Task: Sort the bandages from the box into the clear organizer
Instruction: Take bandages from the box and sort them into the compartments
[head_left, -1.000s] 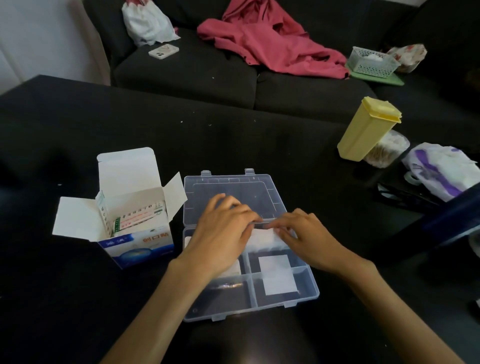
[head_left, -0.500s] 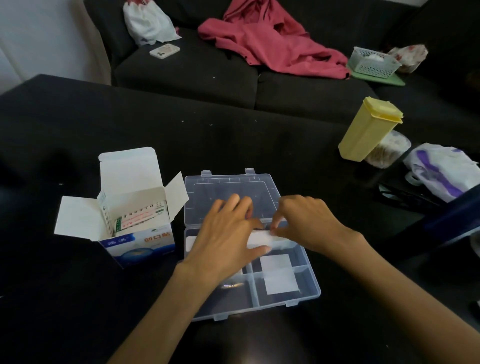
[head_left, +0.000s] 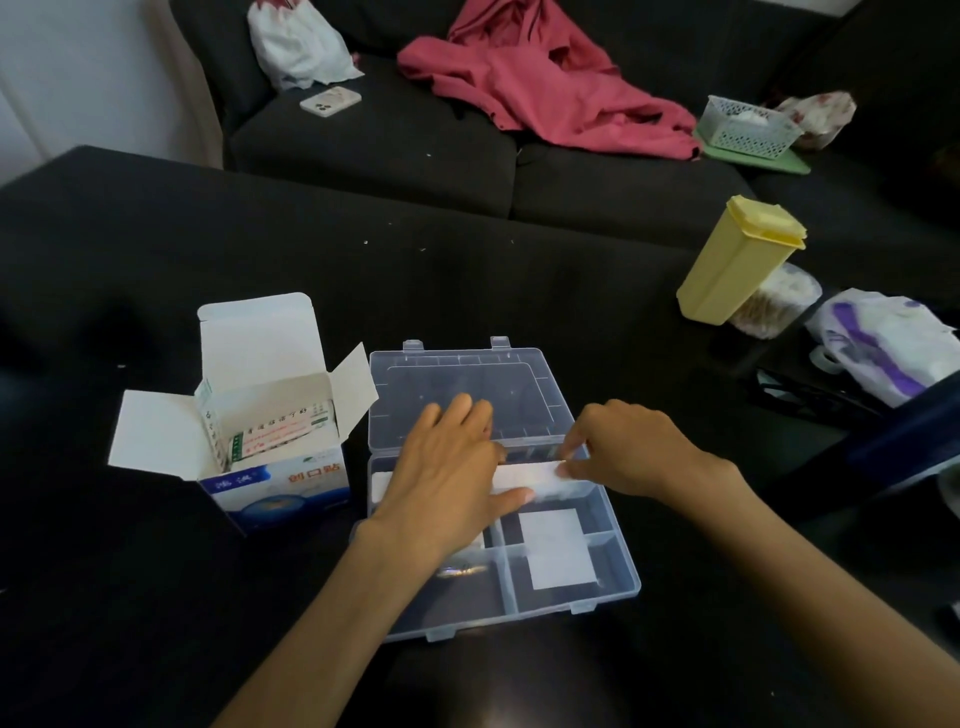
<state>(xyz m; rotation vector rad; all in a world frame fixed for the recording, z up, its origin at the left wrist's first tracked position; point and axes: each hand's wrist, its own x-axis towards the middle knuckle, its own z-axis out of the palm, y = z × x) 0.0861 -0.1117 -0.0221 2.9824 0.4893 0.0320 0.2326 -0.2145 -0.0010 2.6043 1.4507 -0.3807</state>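
Observation:
The clear organizer (head_left: 618, 577) lies open on the black table, its lid (head_left: 462, 384) flat behind it. A stack of white bandage strips (head_left: 535, 475) fills its long back compartment. My left hand (head_left: 447, 483) rests flat on the left part of that stack, fingers straight. My right hand (head_left: 623, 449) pinches the stack's right end with curled fingertips. A square white pad (head_left: 556, 548) lies in a front right compartment. The bandage box (head_left: 270, 447) stands open to the left with more bandages inside.
A yellow lidded container (head_left: 737, 260) and a cotton swab tub (head_left: 774, 301) stand at the right, beside a white and purple bag (head_left: 883, 343). Behind the table a dark sofa holds a red garment (head_left: 545, 83), a phone (head_left: 330, 101) and a white basket (head_left: 745, 127).
Both hands slid slightly along the bandage stack in the back compartment; my left hand flattened over it and my right hand shifted toward its right end.

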